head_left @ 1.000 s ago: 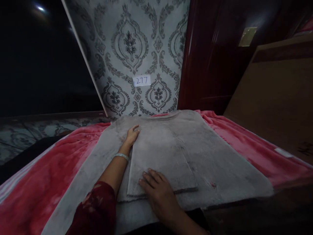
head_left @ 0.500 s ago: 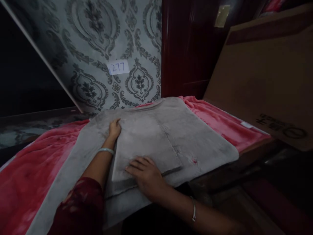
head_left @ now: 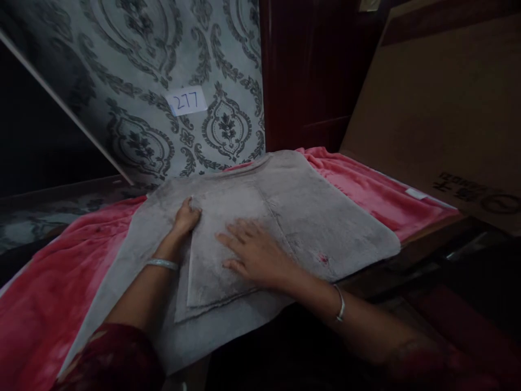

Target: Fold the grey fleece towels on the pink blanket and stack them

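A folded grey cloth [head_left: 220, 233] lies on top of a larger grey cloth [head_left: 325, 222] spread over a pink blanket [head_left: 49, 282]. My left hand [head_left: 185, 220] rests on the far left corner of the folded cloth, fingers curled at its edge. My right hand [head_left: 254, 252] lies flat on the middle of the folded cloth, fingers spread. Each wrist wears a bangle.
Patterned grey wallpaper with a paper label "277" [head_left: 186, 101] stands behind. A dark red wooden door [head_left: 305, 76] is at the back, and a large cardboard box [head_left: 443, 108] leans at the right. The surface edge drops off at the lower right into darkness.
My right hand slid from the near edge of the folded cloth up to its middle. The left hand stayed at the far corner. The view shifted to the right.
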`<act>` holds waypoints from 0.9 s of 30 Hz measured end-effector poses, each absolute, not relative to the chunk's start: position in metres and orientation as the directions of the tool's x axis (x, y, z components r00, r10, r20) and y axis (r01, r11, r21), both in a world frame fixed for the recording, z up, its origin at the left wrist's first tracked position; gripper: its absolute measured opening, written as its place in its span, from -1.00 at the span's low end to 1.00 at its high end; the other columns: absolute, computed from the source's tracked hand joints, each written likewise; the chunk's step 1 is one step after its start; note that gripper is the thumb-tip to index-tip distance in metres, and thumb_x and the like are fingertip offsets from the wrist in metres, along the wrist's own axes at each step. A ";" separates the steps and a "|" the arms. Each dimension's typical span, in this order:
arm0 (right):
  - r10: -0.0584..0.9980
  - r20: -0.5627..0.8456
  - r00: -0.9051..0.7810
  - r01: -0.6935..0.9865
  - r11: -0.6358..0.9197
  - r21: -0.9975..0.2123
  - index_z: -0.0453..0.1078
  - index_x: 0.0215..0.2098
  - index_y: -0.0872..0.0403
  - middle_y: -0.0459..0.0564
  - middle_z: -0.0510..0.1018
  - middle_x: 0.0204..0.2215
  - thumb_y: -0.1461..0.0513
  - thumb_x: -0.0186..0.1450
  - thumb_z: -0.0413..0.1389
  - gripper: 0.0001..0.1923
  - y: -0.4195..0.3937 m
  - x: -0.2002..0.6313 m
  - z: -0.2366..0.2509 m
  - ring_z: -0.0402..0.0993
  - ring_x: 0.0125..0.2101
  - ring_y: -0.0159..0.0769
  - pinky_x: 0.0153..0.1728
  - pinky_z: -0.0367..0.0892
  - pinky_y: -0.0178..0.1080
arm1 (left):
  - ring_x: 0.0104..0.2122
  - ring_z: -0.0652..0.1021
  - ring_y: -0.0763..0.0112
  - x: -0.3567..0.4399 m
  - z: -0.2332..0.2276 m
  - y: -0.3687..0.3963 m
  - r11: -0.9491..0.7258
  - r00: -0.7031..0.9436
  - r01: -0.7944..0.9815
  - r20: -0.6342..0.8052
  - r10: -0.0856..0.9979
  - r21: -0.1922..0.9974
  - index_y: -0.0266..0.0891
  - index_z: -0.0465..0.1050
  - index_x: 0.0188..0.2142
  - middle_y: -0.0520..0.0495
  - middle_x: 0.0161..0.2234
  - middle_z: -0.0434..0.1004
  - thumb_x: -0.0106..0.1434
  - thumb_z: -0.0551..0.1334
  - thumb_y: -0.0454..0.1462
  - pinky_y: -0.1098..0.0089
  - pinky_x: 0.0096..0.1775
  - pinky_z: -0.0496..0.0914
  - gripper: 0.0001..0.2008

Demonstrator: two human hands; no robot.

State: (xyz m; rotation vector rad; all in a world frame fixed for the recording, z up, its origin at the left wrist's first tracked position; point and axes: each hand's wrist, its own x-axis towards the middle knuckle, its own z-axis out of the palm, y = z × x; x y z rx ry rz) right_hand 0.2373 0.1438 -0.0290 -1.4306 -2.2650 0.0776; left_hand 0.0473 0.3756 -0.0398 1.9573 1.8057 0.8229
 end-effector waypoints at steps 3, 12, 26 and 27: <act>0.910 0.208 -0.359 0.876 0.406 -0.260 0.05 0.44 -0.09 0.04 -0.09 0.45 -0.09 0.43 0.06 -0.31 0.163 0.262 -0.042 -0.33 0.42 0.13 0.32 -0.21 0.29 | 0.09 0.53 0.03 0.060 -0.040 0.350 -0.103 0.021 0.908 0.200 0.980 0.407 -0.20 0.15 0.35 -0.27 0.14 0.49 0.34 0.13 -0.35 0.13 0.10 0.39 -0.41; 0.920 0.057 -0.387 0.881 0.388 -0.271 0.02 0.45 -0.14 -0.06 -0.16 0.46 -0.02 0.46 0.01 -0.36 0.160 0.275 -0.065 -0.35 0.42 0.13 0.33 -0.19 0.24 | 0.07 0.56 0.07 0.058 -0.028 0.342 -0.016 -0.011 0.952 0.087 0.996 0.306 -0.20 0.09 0.38 -0.25 0.08 0.55 0.38 0.08 -0.28 0.22 0.03 0.41 -0.41; 0.827 0.078 -0.556 0.785 0.554 -0.279 -0.05 0.47 -0.07 -0.01 -0.18 0.46 -0.06 0.47 -0.04 -0.31 0.219 0.236 -0.055 -0.38 0.43 0.05 0.33 -0.36 0.28 | 0.27 0.32 0.02 0.059 -0.023 0.321 -0.323 0.267 0.938 0.331 0.905 0.125 -0.18 0.14 0.36 -0.27 0.37 0.14 0.40 0.05 -0.28 0.09 0.22 0.26 -0.45; 0.822 0.068 -0.565 0.777 0.558 -0.292 -0.07 0.47 -0.06 0.01 -0.20 0.46 -0.07 0.46 -0.04 -0.29 0.218 0.236 -0.057 -0.40 0.43 0.05 0.33 -0.39 0.28 | 0.33 0.23 0.04 0.062 -0.023 0.329 -0.433 0.388 0.897 0.303 0.870 0.094 -0.16 0.17 0.35 -0.22 0.39 0.11 0.42 0.05 -0.24 0.06 0.28 0.18 -0.48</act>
